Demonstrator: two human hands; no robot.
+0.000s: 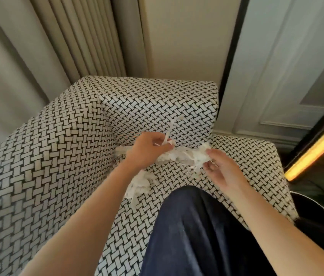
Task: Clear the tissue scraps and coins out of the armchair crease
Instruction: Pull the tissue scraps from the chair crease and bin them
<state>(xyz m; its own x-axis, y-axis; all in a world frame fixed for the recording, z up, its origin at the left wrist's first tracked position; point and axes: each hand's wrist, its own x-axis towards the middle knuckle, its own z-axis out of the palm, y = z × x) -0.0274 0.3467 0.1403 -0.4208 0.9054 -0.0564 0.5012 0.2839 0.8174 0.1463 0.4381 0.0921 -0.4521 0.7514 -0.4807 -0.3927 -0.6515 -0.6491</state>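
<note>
You are in the gathering step: your left hand (149,152) pinches a thin strip between thumb and curled fingers, and your right hand (220,172) closes its fingertips on the other end of the tissue scraps (185,156), a ragged white bundle stretched between both hands just above the seat cushion (246,166), near the back corner of the armchair (37,156). A second clump (137,186) lies under your left wrist, against the crease (109,232) where armrest meets seat. No coins show; they may sit under the paper or down in the crease. The next move likely calls for bunching the bundle into one hand and lifting it clear, then going back for the lower clump and feeling along the crease. The paper looks torn and light, so loose bits could drop. The armrest rises close on your left, the backrest (157,100) stands just ahead, and your knee (193,226) fills the front of the seat, so your open way out is up and to the right
</note>
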